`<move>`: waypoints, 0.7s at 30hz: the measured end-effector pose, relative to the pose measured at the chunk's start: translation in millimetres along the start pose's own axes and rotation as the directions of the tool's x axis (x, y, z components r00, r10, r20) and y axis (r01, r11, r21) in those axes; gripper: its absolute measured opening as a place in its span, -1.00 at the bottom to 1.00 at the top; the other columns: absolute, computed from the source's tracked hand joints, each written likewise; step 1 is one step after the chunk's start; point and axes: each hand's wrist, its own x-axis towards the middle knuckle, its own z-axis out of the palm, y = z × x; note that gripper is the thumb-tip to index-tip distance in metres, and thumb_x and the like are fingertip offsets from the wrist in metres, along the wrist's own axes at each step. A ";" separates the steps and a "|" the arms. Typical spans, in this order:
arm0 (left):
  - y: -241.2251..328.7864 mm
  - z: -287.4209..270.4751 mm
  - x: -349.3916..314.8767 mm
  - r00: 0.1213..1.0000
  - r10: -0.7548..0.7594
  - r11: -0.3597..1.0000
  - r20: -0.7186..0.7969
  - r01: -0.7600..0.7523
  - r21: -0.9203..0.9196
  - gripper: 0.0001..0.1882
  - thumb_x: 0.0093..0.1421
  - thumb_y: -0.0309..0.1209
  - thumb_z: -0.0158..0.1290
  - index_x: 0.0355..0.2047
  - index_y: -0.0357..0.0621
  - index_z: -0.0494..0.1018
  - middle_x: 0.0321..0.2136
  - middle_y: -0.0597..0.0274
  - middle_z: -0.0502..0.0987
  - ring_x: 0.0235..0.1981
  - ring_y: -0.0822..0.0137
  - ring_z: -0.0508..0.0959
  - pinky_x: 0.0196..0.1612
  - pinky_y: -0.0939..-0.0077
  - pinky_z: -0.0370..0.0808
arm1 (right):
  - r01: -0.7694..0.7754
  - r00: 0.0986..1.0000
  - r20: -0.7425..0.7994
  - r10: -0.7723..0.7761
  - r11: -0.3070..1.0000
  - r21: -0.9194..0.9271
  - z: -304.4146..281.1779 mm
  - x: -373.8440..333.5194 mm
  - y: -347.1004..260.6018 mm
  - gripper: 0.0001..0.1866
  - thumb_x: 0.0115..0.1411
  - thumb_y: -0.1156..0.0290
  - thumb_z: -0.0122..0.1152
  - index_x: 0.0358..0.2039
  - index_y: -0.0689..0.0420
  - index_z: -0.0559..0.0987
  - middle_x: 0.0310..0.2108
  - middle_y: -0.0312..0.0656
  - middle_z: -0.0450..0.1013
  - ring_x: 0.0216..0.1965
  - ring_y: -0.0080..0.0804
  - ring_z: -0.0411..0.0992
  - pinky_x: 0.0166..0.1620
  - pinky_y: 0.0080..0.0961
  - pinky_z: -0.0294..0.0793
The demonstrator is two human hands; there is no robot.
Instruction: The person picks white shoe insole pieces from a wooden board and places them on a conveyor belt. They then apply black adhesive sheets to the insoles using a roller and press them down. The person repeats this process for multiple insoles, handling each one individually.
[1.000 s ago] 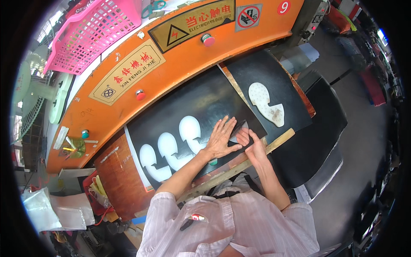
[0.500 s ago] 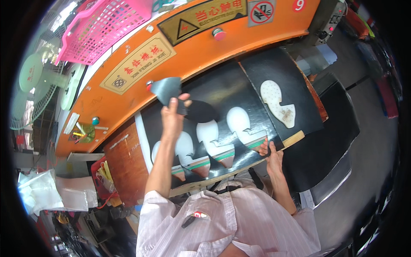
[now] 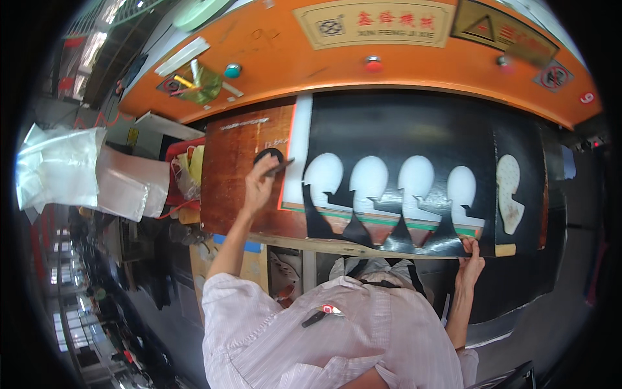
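My left hand (image 3: 259,185) is closed on a dark, rounded cut-out piece (image 3: 269,155), over the brown wooden board (image 3: 236,168). The piece is partly hidden by my fingers. A shiny black sheet (image 3: 414,123) lies to the right with several sole-shaped holes cut along its near side; white, green and brown layers show through them. At the sheet's near edge, my right hand (image 3: 472,262) pinches its rim. A pale, dotted sole-shaped piece (image 3: 510,194) rests on the black material at the right.
An orange machine beam (image 3: 389,71) with a green button (image 3: 233,70) and a red button (image 3: 372,63) runs along the far side. A red bin (image 3: 180,152) with bagged items and hanging clear plastic bags (image 3: 61,165) are at left. A small wooden block (image 3: 505,249) sits near my right hand.
My view has swung left. My left hand has carried the dark piece from above the black sheet to over the wooden board. My right hand stays at the sheet's near edge.
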 end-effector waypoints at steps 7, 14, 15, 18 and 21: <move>-50.0 -32.7 -108.5 0.991 -0.129 0.950 0.032 0.114 0.292 -0.51 0.10 -0.73 -0.05 0.01 -0.20 0.63 0.20 -0.02 0.54 0.40 -0.11 0.35 0.44 0.08 0.26 | 0.019 1.000 -0.012 -0.019 0.998 -0.067 -14.1 15.4 1.9 -0.62 0.44 0.20 0.23 0.04 0.27 0.65 -0.12 -0.16 0.66 -0.02 -0.43 0.61 0.03 -0.38 0.61; -41.4 -60.7 -118.2 0.966 -0.257 0.875 0.001 0.232 0.425 -0.49 0.25 -0.57 0.00 0.23 -0.20 0.47 0.22 -0.15 0.48 0.30 -0.16 0.41 0.38 0.06 0.33 | 0.046 0.999 0.006 -0.045 0.995 -0.093 -19.9 18.8 -3.4 -0.53 0.45 0.09 0.20 0.08 0.28 0.61 -0.07 -0.12 0.62 0.02 -0.37 0.56 0.10 -0.25 0.57; -35.7 -58.1 -120.1 0.938 -0.336 0.875 -0.081 0.343 0.342 -0.50 0.27 -0.55 0.00 0.24 -0.22 0.46 0.22 -0.16 0.48 0.29 -0.16 0.41 0.38 0.07 0.32 | 0.034 0.999 -0.017 -0.036 0.997 -0.071 -21.0 19.9 -4.9 -0.52 0.46 0.08 0.20 0.08 0.28 0.60 -0.09 -0.13 0.62 0.01 -0.37 0.56 0.10 -0.26 0.57; -15.6 -23.8 -124.9 0.927 -0.375 0.863 -0.032 0.361 0.352 -0.39 0.32 -0.27 0.10 0.32 -0.29 0.36 0.29 -0.17 0.41 0.36 -0.15 0.32 0.44 0.04 0.19 | 0.033 0.999 -0.034 -0.034 0.999 -0.029 -28.5 28.0 -8.7 -0.52 0.47 0.05 0.17 0.06 0.27 0.60 -0.14 -0.15 0.61 -0.08 -0.38 0.56 0.06 -0.33 0.56; -0.5 -5.4 -115.9 0.933 -0.356 0.844 -0.055 0.346 0.409 -0.34 0.31 -0.19 0.14 0.32 -0.30 0.34 0.31 -0.18 0.38 0.40 -0.17 0.24 0.45 0.00 0.09 | 0.119 0.988 -0.098 -0.122 0.992 -0.036 -42.7 41.6 -15.9 -0.54 0.48 0.09 0.15 0.02 0.29 0.60 -0.15 -0.15 0.60 -0.19 -0.37 0.57 -0.05 -0.40 0.58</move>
